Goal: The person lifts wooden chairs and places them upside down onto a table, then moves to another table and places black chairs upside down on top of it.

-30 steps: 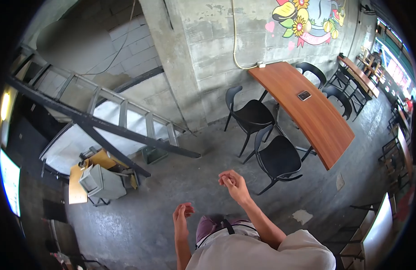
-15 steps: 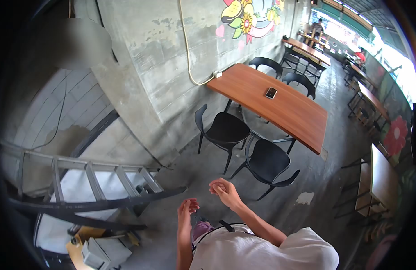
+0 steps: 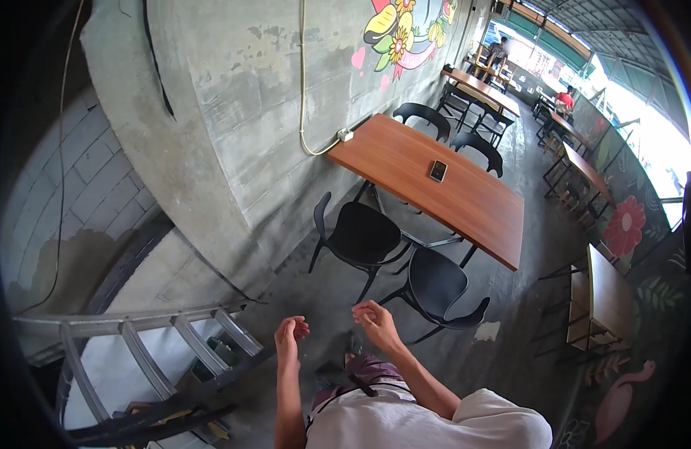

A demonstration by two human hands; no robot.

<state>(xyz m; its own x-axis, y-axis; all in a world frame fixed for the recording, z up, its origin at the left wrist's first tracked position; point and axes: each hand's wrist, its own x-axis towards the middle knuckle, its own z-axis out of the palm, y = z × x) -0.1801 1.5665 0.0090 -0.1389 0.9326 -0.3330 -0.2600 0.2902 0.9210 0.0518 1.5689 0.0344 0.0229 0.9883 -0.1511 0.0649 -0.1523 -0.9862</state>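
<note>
My left hand (image 3: 290, 334) is held in front of my body with its fingers loosely bent and nothing in it. To the right of it, my right hand (image 3: 378, 325) hovers with fingers half curled and apart, also holding nothing. Neither hand touches anything. Nearest to my right hand is a black chair (image 3: 437, 283), beside another black chair (image 3: 368, 232). Both stand at the near side of a wooden table (image 3: 435, 206), on which lies a small dark device with a light edge (image 3: 438, 171).
A metal ladder (image 3: 147, 359) leans low at the left. A grey wall (image 3: 248, 112) carries a cable down to a white socket box (image 3: 345, 135). More tables, including a pale-topped table (image 3: 609, 288), line the right side. Two people are far back, one in a red top (image 3: 564, 99).
My view has shifted, so the table and chairs sit a little further left and lower. The grey box at the lower left has left the view. My right hand's fingers have loosened slightly.
</note>
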